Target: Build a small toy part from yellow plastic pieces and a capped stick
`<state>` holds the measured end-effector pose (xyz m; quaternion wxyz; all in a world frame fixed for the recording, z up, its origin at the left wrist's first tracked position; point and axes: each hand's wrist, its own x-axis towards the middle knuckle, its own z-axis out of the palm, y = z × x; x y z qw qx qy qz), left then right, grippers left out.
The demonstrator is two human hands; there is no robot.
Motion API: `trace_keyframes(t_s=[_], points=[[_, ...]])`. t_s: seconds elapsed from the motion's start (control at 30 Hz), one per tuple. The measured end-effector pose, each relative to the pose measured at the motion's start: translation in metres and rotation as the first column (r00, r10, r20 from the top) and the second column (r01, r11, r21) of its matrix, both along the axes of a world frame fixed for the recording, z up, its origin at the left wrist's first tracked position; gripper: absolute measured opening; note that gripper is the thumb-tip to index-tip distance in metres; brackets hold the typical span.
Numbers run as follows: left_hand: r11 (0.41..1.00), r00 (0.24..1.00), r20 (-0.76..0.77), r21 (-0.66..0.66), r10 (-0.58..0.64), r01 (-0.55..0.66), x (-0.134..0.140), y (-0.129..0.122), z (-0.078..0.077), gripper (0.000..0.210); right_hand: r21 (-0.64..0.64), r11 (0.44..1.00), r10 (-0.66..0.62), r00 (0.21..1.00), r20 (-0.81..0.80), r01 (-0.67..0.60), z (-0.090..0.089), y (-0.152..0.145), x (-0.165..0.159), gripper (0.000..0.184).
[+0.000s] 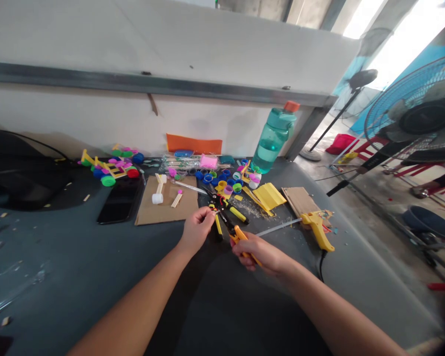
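Note:
My right hand (257, 251) is wrapped round the orange handles of a pair of pliers (240, 234), whose dark jaws point toward my left hand. My left hand (197, 230) is pinched closed near the jaw tips; what sits between its fingertips is too small to make out. Just beyond both hands lies a second tool with black and yellow handles (238, 212). To the left, a cardboard sheet (144, 216) carries white bottle caps (157, 199) joined by a stick, and a few short wooden sticks (177, 199) with a pink tip.
Coloured bottle caps (207, 178) crowd the back, near a teal water bottle (269, 143). A yellow glue gun (319, 232) rests at right by a cardboard piece (300, 201). Yellow folded sheets (270, 197), a black phone (119, 201) and a small stick model (114, 168) lie about.

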<state>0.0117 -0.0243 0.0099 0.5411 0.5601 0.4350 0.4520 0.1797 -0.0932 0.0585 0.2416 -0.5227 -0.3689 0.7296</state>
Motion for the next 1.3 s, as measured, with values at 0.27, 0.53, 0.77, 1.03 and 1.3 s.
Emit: trace_keyframes(t_s=[0.27, 0.53, 0.77, 1.03, 1.3], points=[[1.0, 1.0, 0.019, 0.002, 0.004, -0.004, 0.001, -0.001, 0.001, 0.035, -0.05, 0.998, 0.023, 0.999, -0.028, -0.025, 0.0, -0.001, 0.0, 0.018], [1.0, 1.0, -0.005, 0.01, 0.006, -0.006, 0.002, -0.002, 0.003, 0.035, -0.064, 0.998, 0.006, 0.999, 0.044, -0.003, -0.008, -0.003, -0.005, 0.02], [0.999, 0.998, -0.061, 0.053, 0.01, -0.007, 0.002, -0.001, 0.0, 0.035, -0.071, 0.997, -0.009, 0.998, 0.056, 0.013, -0.009, -0.003, -0.006, 0.021], [0.994, 0.989, -0.145, 0.104, -0.002, 0.017, 0.001, 0.0, -0.006, 0.033, -0.014, 0.999, -0.033, 0.999, 0.02, 0.033, -0.006, -0.003, -0.005, 0.018], [0.971, 0.964, -0.264, 0.22, -0.031, 0.091, -0.001, 0.0, 0.0, 0.029, -0.002, 1.0, -0.003, 1.0, -0.01, 0.003, -0.005, -0.001, 0.004, 0.018]])
